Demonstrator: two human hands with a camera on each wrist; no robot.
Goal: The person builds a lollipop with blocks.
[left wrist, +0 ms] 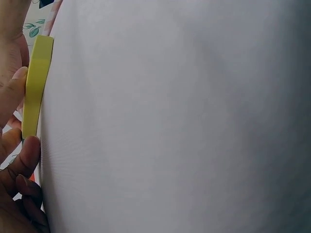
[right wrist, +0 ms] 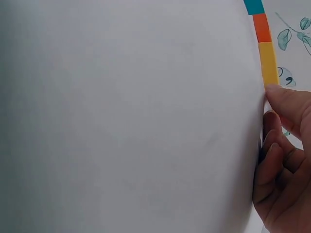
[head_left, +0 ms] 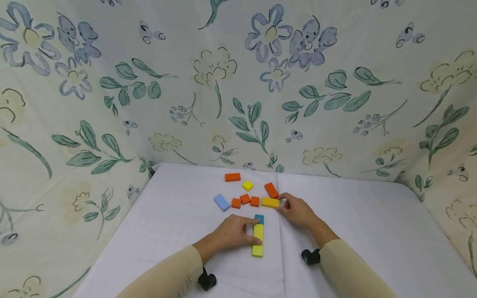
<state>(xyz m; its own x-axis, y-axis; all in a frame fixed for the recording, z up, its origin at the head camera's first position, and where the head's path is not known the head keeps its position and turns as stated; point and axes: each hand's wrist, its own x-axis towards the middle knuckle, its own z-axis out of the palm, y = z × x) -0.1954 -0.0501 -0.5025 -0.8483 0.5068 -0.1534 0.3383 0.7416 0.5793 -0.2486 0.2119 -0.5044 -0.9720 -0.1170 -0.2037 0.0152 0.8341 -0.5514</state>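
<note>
A teal block (head_left: pixel 259 217) and a yellow block (head_left: pixel 258 231) lie end to end in a column. My left hand (head_left: pixel 231 232) reaches in from their left, thumb on the yellow block and index fingertip on the teal one. In the left wrist view, the yellow block (left wrist: pixel 38 87) lies along the fingers. Farther back, my right hand (head_left: pixel 299 212) pinches the right end of an amber block (head_left: pixel 270 202) between thumb and index finger. The right wrist view has the thumb against that amber block (right wrist: pixel 268 63).
Left of the amber block stand several small orange-red blocks (head_left: pixel 245 199). A light blue block (head_left: pixel 222 202) lies farther left. Behind are a small yellow block (head_left: pixel 247 186) and longer orange-red blocks (head_left: pixel 232 177), (head_left: pixel 271 190). Floral cloth (head_left: pixel 223 136) borders the white table (head_left: pixel 171 207).
</note>
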